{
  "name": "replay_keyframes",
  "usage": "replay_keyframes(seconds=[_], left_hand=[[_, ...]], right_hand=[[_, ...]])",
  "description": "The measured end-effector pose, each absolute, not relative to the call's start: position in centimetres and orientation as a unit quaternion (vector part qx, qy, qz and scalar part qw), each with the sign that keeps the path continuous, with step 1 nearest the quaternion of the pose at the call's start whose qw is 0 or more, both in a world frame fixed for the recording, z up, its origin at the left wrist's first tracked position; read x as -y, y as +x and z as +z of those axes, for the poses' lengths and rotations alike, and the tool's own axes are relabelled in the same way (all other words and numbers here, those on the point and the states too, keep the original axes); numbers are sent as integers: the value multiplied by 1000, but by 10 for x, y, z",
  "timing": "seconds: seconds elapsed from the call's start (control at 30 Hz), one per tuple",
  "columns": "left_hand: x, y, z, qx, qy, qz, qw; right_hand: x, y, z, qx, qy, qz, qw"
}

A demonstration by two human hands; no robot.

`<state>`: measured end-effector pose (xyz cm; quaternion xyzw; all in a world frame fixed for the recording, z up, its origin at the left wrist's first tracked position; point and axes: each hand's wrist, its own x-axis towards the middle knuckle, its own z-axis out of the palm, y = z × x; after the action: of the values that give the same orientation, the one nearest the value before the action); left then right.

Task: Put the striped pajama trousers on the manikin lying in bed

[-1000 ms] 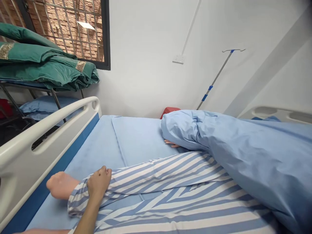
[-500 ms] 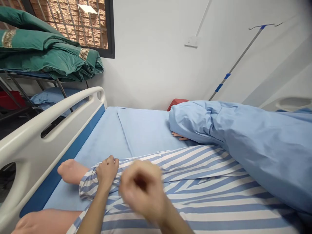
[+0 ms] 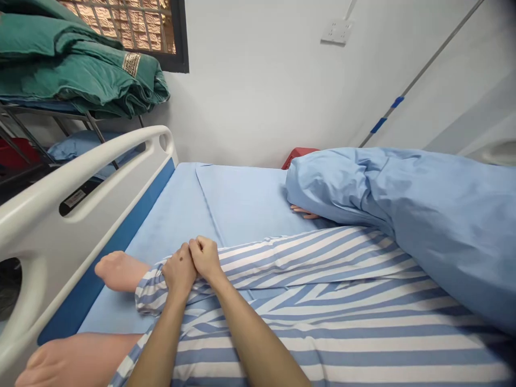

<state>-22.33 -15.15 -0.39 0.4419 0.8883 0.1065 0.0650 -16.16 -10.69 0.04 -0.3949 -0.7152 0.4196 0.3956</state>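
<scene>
A pair of blue-and-white striped trousers [image 3: 282, 255] covers the legs of a figure lying on the bed, which looks like a manikin. My left hand [image 3: 180, 270] is curled over the far trouser leg just above the cuff, its fingertips hidden on the far side. Right beside it, touching it, my right hand [image 3: 205, 259] is closed on the same leg, knuckles up. Past the cuffs show the far bare foot [image 3: 120, 270] and the near bare foot [image 3: 52, 357]. A blue quilt [image 3: 435, 199] lies folded back over the upper body, with some fingers [image 3: 305, 212] peeking out beneath it.
A white bed end board [image 3: 80, 180] rises at the left. Blue sheet [image 3: 242, 199] covers the mattress. Green folded quilts [image 3: 88, 80] lie on a metal rack. A drip pole [image 3: 427, 64] and a red object [image 3: 296, 155] stand near the wall behind the bed.
My right hand, raised and blurred in a loose fist before, has come down and forward onto the trouser leg beside my left hand. The left has stayed on the leg. The view has tilted slightly downward.
</scene>
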Motion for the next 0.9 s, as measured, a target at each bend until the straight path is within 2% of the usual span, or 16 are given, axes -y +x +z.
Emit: replay_keyframes(seconds=[0.17,0.3,0.37,0.5,0.6,0.77,0.9], left_hand=[[154,-223,-5,-889,440,115,51],[148,-234,1,-879,432,177,101],[140,-239,12,-851,431,257,154],[121,-235,35,-745,356,510,243],[116,-223,32,-693,276,616,253],[123,-208,-2,-771,346,519,130],[126,-207,-10,-786,377,481,99]], right_hand=[[104,-162,-8,712,-395,409,412],[103,-163,-5,687,-381,444,431],[100,-163,-4,664,-367,475,445],[93,-162,-5,610,-349,542,461],[90,-160,-4,585,-346,574,457],[92,-161,-4,564,-366,557,488],[92,-163,-6,569,-378,539,493]])
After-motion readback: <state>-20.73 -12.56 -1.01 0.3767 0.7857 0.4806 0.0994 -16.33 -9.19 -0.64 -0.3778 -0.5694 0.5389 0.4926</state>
